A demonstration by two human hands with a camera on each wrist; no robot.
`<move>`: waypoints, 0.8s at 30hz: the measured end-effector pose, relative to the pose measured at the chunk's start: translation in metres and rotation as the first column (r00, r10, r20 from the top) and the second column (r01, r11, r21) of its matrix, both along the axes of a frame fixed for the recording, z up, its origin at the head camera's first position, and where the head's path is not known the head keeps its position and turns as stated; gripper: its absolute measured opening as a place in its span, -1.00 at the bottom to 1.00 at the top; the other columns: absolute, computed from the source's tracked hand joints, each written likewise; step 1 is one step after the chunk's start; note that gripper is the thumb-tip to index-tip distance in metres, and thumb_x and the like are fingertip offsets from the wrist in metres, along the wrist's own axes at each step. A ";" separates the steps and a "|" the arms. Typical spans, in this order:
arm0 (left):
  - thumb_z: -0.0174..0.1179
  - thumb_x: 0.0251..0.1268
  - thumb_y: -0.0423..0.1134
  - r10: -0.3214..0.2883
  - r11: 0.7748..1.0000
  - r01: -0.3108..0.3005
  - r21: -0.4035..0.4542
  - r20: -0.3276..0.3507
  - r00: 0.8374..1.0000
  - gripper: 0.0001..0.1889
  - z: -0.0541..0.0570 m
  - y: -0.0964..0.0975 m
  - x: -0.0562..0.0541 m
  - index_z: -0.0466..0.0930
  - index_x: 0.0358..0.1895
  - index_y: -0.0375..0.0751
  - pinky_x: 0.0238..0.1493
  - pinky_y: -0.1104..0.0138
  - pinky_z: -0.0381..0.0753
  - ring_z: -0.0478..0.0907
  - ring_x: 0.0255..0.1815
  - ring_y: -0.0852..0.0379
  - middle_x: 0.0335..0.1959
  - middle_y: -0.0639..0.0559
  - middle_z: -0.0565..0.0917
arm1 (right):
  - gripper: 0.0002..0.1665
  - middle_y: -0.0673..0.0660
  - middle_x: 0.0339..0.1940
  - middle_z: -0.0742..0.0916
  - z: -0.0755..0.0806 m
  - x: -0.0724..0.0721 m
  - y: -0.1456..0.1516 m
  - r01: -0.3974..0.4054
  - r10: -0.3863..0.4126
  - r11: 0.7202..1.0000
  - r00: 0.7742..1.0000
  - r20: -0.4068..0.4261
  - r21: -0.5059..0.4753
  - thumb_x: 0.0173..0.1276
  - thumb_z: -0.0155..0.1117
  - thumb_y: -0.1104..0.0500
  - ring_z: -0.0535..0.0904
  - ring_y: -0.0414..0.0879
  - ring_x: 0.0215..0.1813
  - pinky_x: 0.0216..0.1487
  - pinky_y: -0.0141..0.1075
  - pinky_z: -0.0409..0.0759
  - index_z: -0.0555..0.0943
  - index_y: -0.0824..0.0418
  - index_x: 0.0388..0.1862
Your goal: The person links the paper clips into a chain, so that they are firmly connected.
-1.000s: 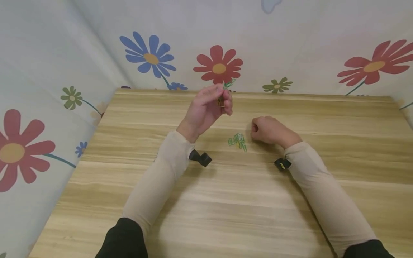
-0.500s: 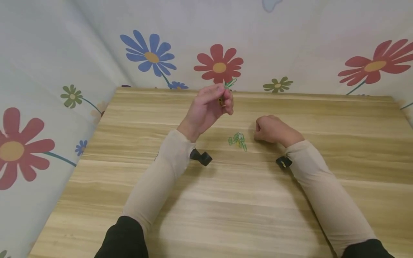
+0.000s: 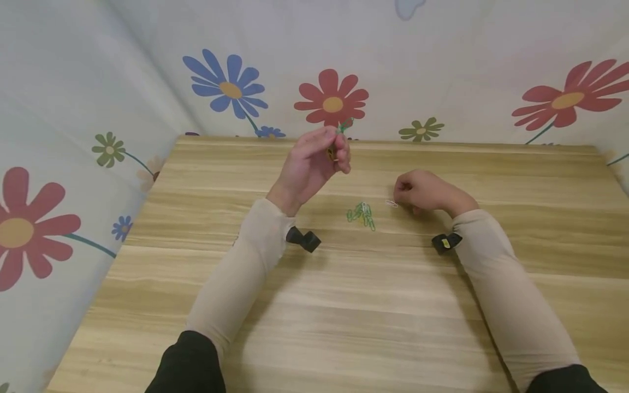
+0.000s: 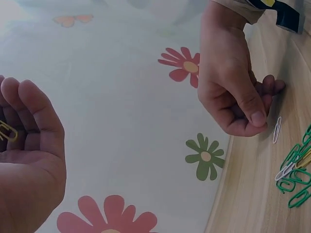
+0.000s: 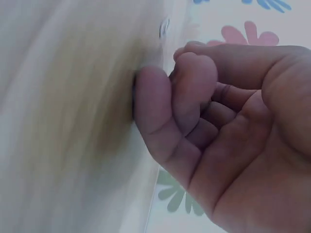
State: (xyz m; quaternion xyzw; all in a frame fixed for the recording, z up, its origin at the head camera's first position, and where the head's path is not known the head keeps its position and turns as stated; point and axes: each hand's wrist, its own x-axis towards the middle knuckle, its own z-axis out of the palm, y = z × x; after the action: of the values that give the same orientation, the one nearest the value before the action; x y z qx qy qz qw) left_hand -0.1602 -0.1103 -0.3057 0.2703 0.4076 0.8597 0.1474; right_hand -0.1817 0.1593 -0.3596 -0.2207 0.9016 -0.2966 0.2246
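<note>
Between the thumb and index finger of my left hand point(image 3: 307, 166), raised above the table's far part, I pinch a green paper clip point(image 3: 345, 126); whether more than one is there is unclear. A yellow paper clip point(image 4: 7, 132) shows against that hand's curled fingers in the left wrist view. Low over the table, my right hand point(image 3: 426, 191) has its fingers curled and thumb against the index finger, with nothing visible in the pinch. Just off its fingertips lies a white paper clip point(image 3: 391, 203), apart from the fingers in both wrist views.
A small pile of paper clips point(image 3: 362, 215), mostly green with some white and yellow, lies on the wooden table point(image 3: 373, 305) between the hands. Behind the table stands a wall covering point(image 3: 467, 65) with printed flowers.
My right hand has shifted right and slightly away from the pile, and the white paper clip beside it has come fully into sight. The left hand stays almost still, its pinch unchanged.
</note>
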 end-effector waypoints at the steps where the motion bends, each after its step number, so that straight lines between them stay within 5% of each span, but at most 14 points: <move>1: -0.12 0.51 -0.33 0.001 1.000 -0.001 0.000 0.000 1.000 -0.67 0.000 0.000 0.000 0.62 -0.38 -0.19 -0.25 0.28 0.58 0.51 -0.40 0.09 -0.47 -0.01 0.58 | -0.85 0.11 -0.54 0.58 0.000 0.000 0.002 0.004 -0.004 1.000 1.000 -0.002 -0.009 0.52 0.11 0.29 0.56 -0.05 -0.59 -0.46 -0.23 0.51 0.60 0.32 -0.25; 7: -0.13 0.50 -0.34 0.007 1.000 -0.007 -0.012 -0.002 1.000 -0.66 0.001 0.001 0.000 0.62 -0.39 -0.19 -0.25 0.28 0.58 0.51 -0.41 0.09 -0.49 -0.01 0.58 | -0.86 0.11 -0.51 0.58 -0.003 -0.002 0.002 0.023 -0.023 1.000 1.000 -0.019 -0.003 0.48 0.23 0.22 0.51 -0.09 -0.60 -0.51 -0.24 0.50 0.52 0.28 -0.27; 14: -0.09 0.51 -0.32 0.004 0.999 -0.005 -0.032 -0.014 1.000 -0.68 0.002 0.001 0.000 0.64 -0.40 -0.19 -0.25 0.29 0.59 0.51 -0.42 0.10 -0.49 0.00 0.58 | -0.75 0.10 -0.48 0.55 -0.003 -0.001 -0.011 0.009 0.006 0.995 0.989 -0.149 0.096 0.41 0.35 0.17 0.46 -0.02 -0.41 -0.33 -0.17 0.42 0.49 0.23 -0.38; 20: -0.15 0.52 -0.33 0.016 0.998 -0.017 -0.057 -0.013 1.000 -0.64 0.001 0.001 0.002 0.63 -0.40 -0.19 -0.25 0.29 0.58 0.51 -0.42 0.10 -0.50 0.00 0.58 | -0.95 0.12 -0.46 0.58 -0.004 0.000 -0.012 -0.005 0.020 0.996 0.986 -0.166 0.087 0.45 0.14 0.31 0.50 -0.02 -0.44 -0.36 -0.18 0.45 0.51 0.28 -0.26; 24: -0.16 0.52 -0.33 0.037 0.998 -0.038 -0.058 -0.014 0.999 -0.64 0.001 0.000 0.002 0.62 -0.39 -0.18 -0.24 0.28 0.58 0.50 -0.41 0.09 -0.49 0.00 0.57 | -0.81 0.15 -0.53 0.59 -0.002 0.000 -0.005 0.024 -0.021 0.999 0.997 -0.079 0.040 0.49 -0.04 0.37 0.51 -0.06 -0.60 -0.49 -0.21 0.46 0.50 0.31 -0.02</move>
State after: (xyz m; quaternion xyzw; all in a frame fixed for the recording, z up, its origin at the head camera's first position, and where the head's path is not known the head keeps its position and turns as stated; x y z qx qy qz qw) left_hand -0.1579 -0.1107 -0.3043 0.2637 0.4386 0.8482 0.1365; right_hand -0.1814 0.1547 -0.3612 -0.2172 0.9181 -0.2715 0.1902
